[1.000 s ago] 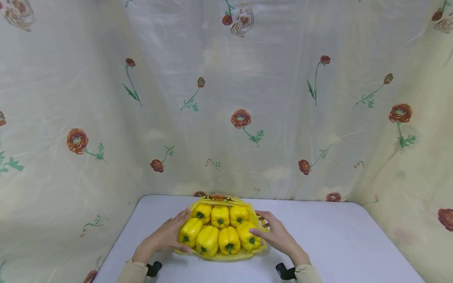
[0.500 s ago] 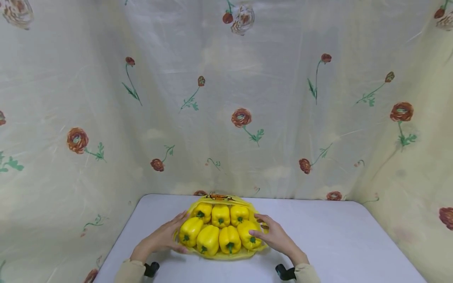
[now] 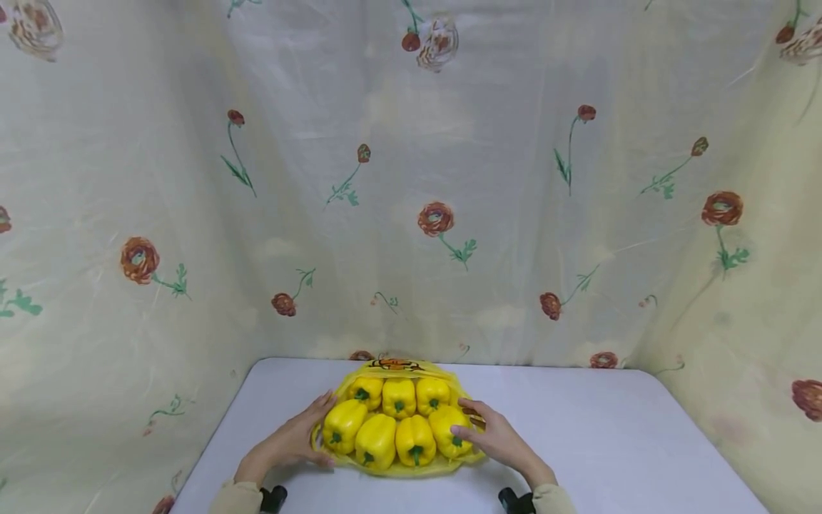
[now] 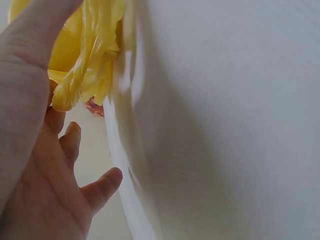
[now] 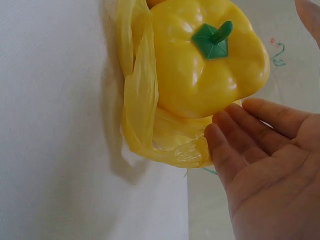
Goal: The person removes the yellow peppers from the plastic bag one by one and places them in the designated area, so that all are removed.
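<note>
Several yellow bell peppers (image 3: 375,441) with green stems lie in two rows in the wide mouth of a yellow plastic bag (image 3: 443,467) at the table's middle. My left hand (image 3: 292,437) is at the bag's left rim, thumb in front and fingers along the side. In the left wrist view, its fingers are spread beside the bunched bag edge (image 4: 75,85), and some are partly hidden by it. My right hand (image 3: 501,437) is at the right side. Its nearly straight fingertips touch the bag's edge (image 5: 192,152) under a shiny pepper (image 5: 200,65); the thumb stands apart.
The white table (image 3: 610,428) extends past the bag on both sides. Its far edge meets a flower-patterned curtain (image 3: 501,285), which also hangs at left and right. Black wrist mounts (image 3: 272,498) sit below both hands.
My left hand has shifted slightly left, and the bag's left rim now bulges further out that way. The right hand has barely moved; the peppers keep their arrangement.
</note>
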The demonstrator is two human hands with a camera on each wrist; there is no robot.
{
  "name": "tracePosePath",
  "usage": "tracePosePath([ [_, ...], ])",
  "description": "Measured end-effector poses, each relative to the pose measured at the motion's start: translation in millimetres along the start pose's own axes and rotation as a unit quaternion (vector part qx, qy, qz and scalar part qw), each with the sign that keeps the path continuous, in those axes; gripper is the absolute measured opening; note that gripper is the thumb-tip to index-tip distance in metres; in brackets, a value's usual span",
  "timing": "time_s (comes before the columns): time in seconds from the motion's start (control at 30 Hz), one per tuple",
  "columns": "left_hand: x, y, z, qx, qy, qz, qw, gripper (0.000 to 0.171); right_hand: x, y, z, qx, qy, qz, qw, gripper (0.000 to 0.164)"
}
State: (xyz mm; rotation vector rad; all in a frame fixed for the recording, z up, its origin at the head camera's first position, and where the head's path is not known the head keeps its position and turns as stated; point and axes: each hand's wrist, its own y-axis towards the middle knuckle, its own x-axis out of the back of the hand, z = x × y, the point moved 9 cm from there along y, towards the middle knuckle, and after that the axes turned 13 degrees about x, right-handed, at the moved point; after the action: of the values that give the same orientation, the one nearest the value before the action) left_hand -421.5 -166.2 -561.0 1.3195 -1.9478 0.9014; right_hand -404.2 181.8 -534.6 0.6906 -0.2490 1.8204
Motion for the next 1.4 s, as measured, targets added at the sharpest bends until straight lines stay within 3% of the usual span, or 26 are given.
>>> tracePosePath([
  [0.47, -6.6, 5.8, 4.9, 0.030, -0.022, -0.002, 0.9993, 0.121, -1.4, -0.6, -2.1, 0.010, 0.016, 0.001, 1.000, 0.074],
  [0.8, 0.3, 6.2, -7.3, 0.006, -0.013, -0.016, 0.9998, 0.124, -3.0, 0.3, -4.3, 0.007, 0.036, 0.003, 0.999, 0.076],
  [1.0, -0.1, 6.6, -8.4, 0.004, -0.042, -0.005, 0.9991, 0.124, -5.7, 0.8, -6.2, 0.014, 0.057, 0.008, 0.998, 0.076],
  [1.4, 0.1, -2.9, -11.2, -0.023, -0.041, -0.012, 0.9988, 0.116, -10.1, 0.7, -11.6, -0.007, 0.035, 0.010, 0.999, 0.080],
])
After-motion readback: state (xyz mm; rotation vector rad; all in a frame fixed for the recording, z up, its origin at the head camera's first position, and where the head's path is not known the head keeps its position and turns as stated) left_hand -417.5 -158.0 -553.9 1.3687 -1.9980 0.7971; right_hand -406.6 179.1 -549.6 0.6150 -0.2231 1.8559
